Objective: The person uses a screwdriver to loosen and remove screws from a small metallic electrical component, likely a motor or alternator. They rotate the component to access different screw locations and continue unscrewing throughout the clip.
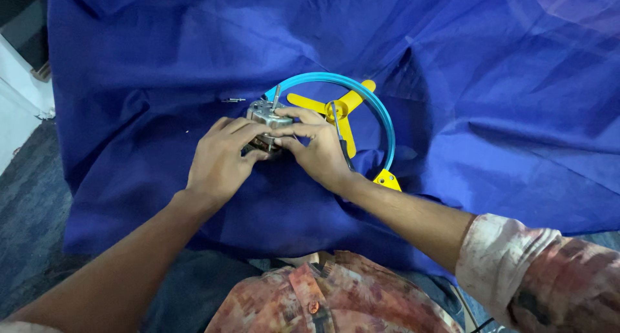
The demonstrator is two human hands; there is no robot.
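A small silver electric motor [267, 115] with a thin shaft sticking up sits on the blue cloth [491, 94]. My left hand [219, 160] grips it from the left and my right hand [318, 149] pinches it from the right. My right hand also carries a thin dark screwdriver [340, 134] along its back. Just behind the hands lies a yellow three-blade fan propeller [343, 107] inside a light blue ring guard [381, 113] with a yellow foot [387, 179].
A small screw or metal pin [234, 100] lies on the cloth left of the motor. The cloth's left edge drops to a dark grey floor [32, 197]. My patterned shirt fills the bottom of the view.
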